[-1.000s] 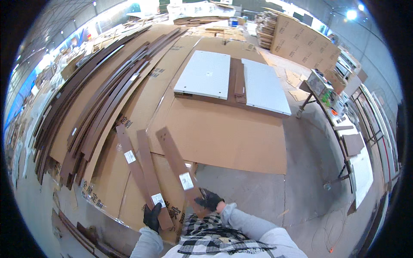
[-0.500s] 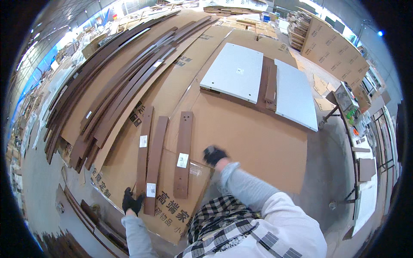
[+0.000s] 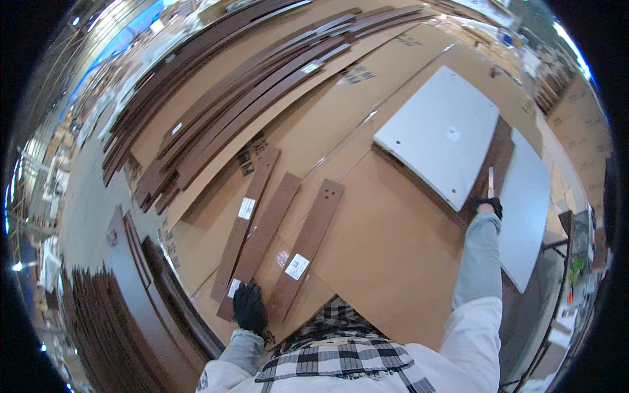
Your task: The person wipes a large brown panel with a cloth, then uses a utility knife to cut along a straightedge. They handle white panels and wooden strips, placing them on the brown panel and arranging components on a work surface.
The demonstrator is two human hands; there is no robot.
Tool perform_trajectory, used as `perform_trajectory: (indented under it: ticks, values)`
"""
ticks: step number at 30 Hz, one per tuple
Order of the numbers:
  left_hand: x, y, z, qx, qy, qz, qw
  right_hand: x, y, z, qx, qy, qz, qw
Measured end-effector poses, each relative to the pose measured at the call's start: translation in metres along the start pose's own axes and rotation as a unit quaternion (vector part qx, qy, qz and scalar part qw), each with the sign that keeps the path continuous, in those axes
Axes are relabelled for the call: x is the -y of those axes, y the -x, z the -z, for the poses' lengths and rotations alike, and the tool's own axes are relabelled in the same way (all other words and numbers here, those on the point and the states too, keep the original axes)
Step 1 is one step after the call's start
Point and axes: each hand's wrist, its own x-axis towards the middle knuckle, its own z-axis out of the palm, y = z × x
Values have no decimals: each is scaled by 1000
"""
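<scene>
My left hand [image 3: 249, 308], in a black glove, lies over the near end of the middle brown board [image 3: 268, 229], beside its white label, with fingers stretched out. To its left is another brown board [image 3: 247, 226] with a white label. On its right lies a brown board [image 3: 308, 252] with a label and small holes at the far end. My right hand [image 3: 488, 208], also gloved in black, reaches out between two white panels and is closed around the near end of a narrow strip [image 3: 491, 178]. The glove hides part of that strip.
The left white panel [image 3: 439, 131] and right white panel [image 3: 527, 209] lie on cardboard [image 3: 386, 262]. Long brown boards [image 3: 262, 98] are piled at the far left. More dark boards [image 3: 105, 327] stand at the lower left. A cluttered workbench [image 3: 570, 288] is at the right.
My right hand has moved right and away from me to the strip between the white panels. My left hand has come onto the middle board. The view has turned.
</scene>
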Motion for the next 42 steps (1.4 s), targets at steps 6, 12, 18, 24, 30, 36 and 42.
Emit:
perform_trajectory:
  ticks: [6,12,18,24,30,36,42]
  values:
    - [1,1,-5,9,-7,-8,1000,1,-5,-2,36,25,19,999]
    - [6,0,-11,35,7,10,999,14,4,6,53,16,61,997]
    - [6,3,-7,8,77,42,996,19,22,2,76,-5,102,992]
    - [15,4,-11,0,88,61,994,14,37,-1,111,-55,124,985]
    - [6,1,-10,-20,44,28,998,-33,46,0,269,-348,110,892]
    - [6,8,-5,-61,80,-9,995,-83,126,31,224,-635,134,727]
    - [3,3,-10,-40,62,-18,997,-84,71,-57,43,-492,297,817]
